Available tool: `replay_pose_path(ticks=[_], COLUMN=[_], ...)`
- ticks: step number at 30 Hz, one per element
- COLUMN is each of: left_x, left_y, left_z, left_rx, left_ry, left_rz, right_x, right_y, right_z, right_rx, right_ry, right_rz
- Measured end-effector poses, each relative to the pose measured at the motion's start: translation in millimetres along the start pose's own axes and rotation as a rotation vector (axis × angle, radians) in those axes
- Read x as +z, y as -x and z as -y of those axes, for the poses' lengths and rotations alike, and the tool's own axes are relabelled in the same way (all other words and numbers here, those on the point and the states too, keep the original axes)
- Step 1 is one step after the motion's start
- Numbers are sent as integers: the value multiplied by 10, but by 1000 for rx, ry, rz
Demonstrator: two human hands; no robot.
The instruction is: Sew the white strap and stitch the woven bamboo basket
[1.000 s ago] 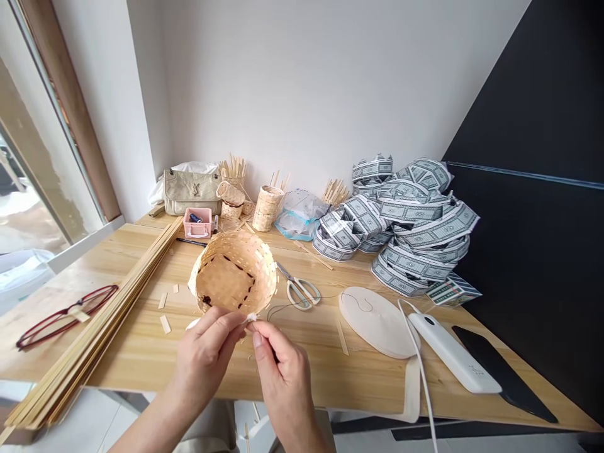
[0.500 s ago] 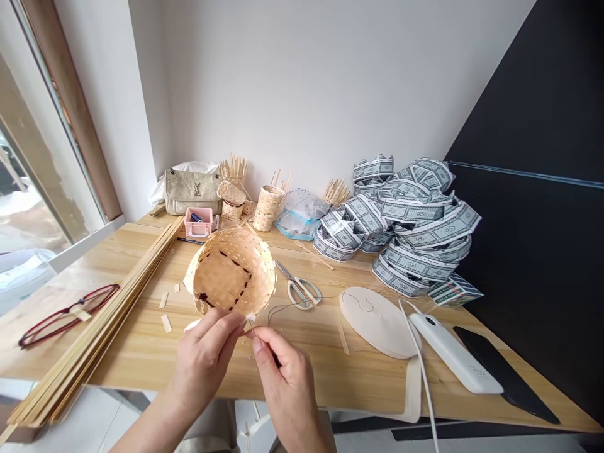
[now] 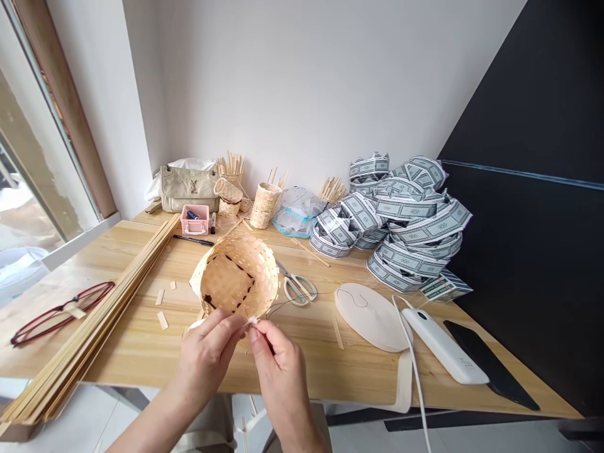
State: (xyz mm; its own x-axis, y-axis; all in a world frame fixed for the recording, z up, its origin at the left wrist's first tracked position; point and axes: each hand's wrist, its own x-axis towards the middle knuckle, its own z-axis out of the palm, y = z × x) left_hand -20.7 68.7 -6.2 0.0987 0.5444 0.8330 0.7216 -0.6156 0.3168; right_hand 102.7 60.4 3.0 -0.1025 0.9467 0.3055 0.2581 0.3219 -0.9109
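A round woven bamboo basket (image 3: 226,281) lies tipped on the table, its opening facing me. Dark stitches form a square on its base. At its near rim my left hand (image 3: 210,352) pinches a small piece of white cloth (image 3: 252,320). My right hand (image 3: 278,355) meets it there, thumb and forefinger closed on what looks like a thin sewing needle, mostly hidden by the fingers. Dark thread (image 3: 283,303) trails from near the right fingertips past the scissors (image 3: 300,289) and across a pale round disc (image 3: 370,316).
Long bamboo strips (image 3: 104,308) and red glasses (image 3: 61,314) lie left. Behind stand a pink box (image 3: 195,220), a handbag (image 3: 189,189), small woven baskets (image 3: 265,206) and a plastic bag (image 3: 298,211). Printed paper bands (image 3: 410,220) pile up right, near a white power bank (image 3: 446,346) with a cable.
My right hand has closed in on the left at the white cloth, covering the needle-like piece seen between them before. The view has shifted slightly.
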Motion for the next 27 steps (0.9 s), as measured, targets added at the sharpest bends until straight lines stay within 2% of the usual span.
replay_pose_path(ticks=[4, 10, 13, 15, 19, 21, 24, 27], left_x=[-25, 9, 25, 22, 18, 30, 57, 70], left_y=[-19, 4, 26, 36, 49, 59, 84, 112], left_z=[17, -26, 4, 45, 96, 87, 60, 50], left_rx=[1, -43, -46, -56, -67, -35, 24, 64], left_ry=[-41, 31, 56, 71, 49, 41, 8, -24], left_rz=[-30, 0, 9, 23, 39, 66, 97, 107], right_x=[-11, 51, 12, -96, -382, -451, -422, -331], right_y=[25, -1, -12, -22, -139, -253, -426, -521], right_z=[-7, -23, -43, -19, 192, 335, 477, 484], right_rx=[82, 193, 254, 182, -164, -219, -192, -153], right_ry=[-51, -199, -225, -109, 241, 390, 605, 666], right_rz=[19, 28, 95, 113, -73, -3, 244, 370])
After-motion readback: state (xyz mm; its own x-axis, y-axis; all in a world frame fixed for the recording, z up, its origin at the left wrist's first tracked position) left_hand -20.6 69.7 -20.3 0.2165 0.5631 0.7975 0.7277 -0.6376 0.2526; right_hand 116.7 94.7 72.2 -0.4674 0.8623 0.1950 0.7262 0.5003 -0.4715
